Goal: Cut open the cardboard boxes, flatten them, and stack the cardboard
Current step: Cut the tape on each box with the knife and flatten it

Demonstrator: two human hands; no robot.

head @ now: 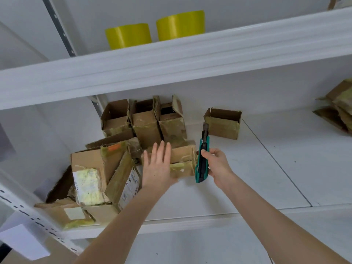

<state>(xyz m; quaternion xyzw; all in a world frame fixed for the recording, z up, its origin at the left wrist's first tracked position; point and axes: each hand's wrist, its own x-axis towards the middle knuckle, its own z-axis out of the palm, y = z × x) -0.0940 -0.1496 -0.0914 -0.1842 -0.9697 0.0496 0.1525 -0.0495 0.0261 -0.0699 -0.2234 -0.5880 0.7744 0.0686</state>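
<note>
**A hand on the box, a knife at the ready**

From the head camera, the small taped box sits in the middle of the white shelf, right in front of the person. The left hand is flat and wide, with its fingers straight. It lies over the left side of that box. It may be pressing on it, but the view is a bit blurry, so I cannot be sure. The right hand is curled round a green knife, held just beside the right end of the box with the tip pointing up and away.

Three open boxes stand in a row behind. One more open box stands apart to the right. A messy pile of boxes leans at the left edge. Some flat cardboard lies far to the right.

The small box looks light and a bit squashed, so it could slide or dent. It is best to hold it down on top, with fingers away from the tape line that the knife will cut.
</note>
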